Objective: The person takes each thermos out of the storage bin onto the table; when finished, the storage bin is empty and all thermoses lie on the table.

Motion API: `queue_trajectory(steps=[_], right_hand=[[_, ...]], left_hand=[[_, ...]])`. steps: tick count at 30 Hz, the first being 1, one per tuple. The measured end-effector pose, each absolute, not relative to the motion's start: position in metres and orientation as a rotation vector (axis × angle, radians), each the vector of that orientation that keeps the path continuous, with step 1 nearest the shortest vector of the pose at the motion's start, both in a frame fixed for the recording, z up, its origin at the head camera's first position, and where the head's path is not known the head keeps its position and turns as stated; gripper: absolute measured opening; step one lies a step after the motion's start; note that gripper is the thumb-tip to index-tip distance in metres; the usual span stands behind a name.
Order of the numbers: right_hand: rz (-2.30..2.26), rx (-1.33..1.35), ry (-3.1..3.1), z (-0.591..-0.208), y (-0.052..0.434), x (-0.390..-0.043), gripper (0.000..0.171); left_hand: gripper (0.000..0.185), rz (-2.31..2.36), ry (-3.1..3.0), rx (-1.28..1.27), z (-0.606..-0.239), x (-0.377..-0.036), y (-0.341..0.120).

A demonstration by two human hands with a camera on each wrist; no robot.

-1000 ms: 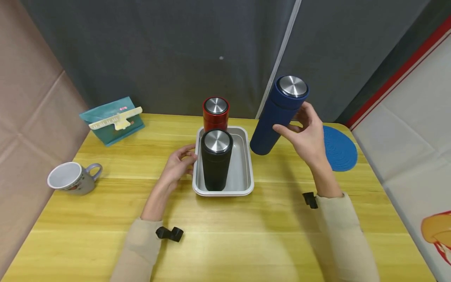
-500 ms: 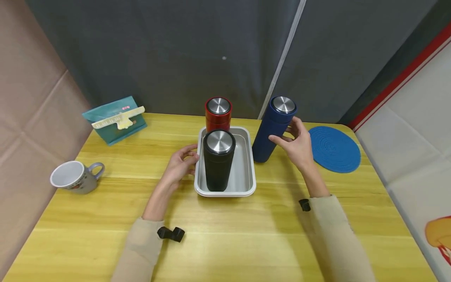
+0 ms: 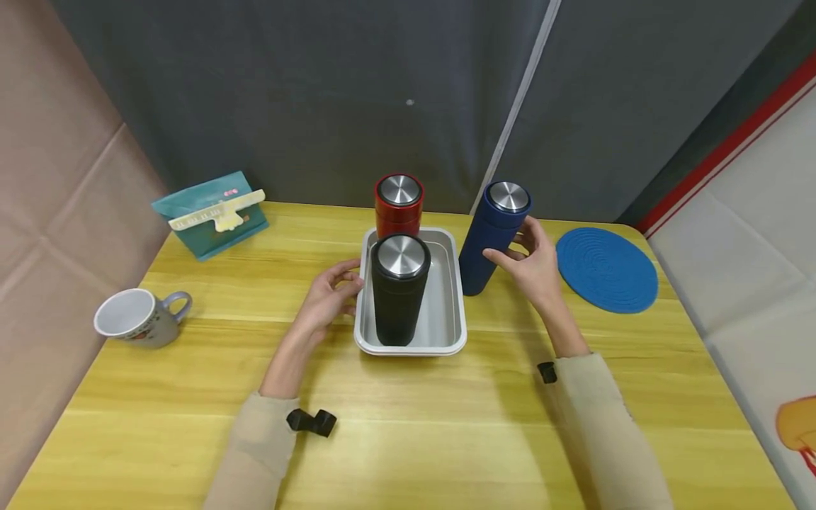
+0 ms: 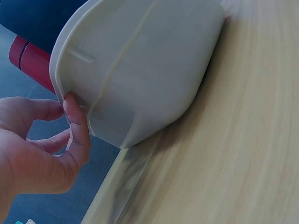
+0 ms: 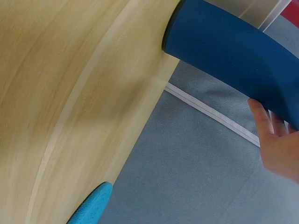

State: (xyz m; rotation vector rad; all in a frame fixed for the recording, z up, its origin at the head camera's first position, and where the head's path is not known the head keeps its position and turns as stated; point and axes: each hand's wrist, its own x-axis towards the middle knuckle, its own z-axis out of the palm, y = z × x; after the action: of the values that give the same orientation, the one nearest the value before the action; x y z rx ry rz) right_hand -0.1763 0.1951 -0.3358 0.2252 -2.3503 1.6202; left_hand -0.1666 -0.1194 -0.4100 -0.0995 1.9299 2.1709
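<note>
A black thermos (image 3: pixel 399 304) and a red thermos (image 3: pixel 399 205) with steel-topped lids stand in a light grey tray (image 3: pixel 446 304), the black one nearer. On the tray's left side, my left hand (image 3: pixel 324 301) pinches the rim; the left wrist view shows thumb and fingers at the tray edge (image 4: pixel 58 79). My right hand (image 3: pixel 532 265) holds a dark blue thermos (image 3: pixel 487 241) around its upper body. That thermos is upright just right of the tray, its base seemingly on the table. In the right wrist view, fingers (image 5: pixel 264 121) lie along the blue thermos (image 5: pixel 233 46).
A blue round mat (image 3: pixel 605 269) lies on the wooden table (image 3: pixel 408 425) at the right. To the left are a grey mug (image 3: pixel 143 319) and a teal bag (image 3: pixel 213 216) with a cream clip. A dark curtain (image 3: pixel 319 106) hangs behind the table.
My right hand has lowered the blue thermos and brought it left, closer to the tray; it was raised and tilted. My left hand stays at the tray rim.
</note>
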Motion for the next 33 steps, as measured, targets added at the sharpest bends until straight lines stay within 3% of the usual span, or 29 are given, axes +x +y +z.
queue_trajectory(steps=[33], right_hand=[[1.767,0.273,-2.162,-0.361,0.204,-0.181,0.067]], left_hand=[[0.044,2.169,1.948,-0.101,-0.409,-0.166,-0.118]])
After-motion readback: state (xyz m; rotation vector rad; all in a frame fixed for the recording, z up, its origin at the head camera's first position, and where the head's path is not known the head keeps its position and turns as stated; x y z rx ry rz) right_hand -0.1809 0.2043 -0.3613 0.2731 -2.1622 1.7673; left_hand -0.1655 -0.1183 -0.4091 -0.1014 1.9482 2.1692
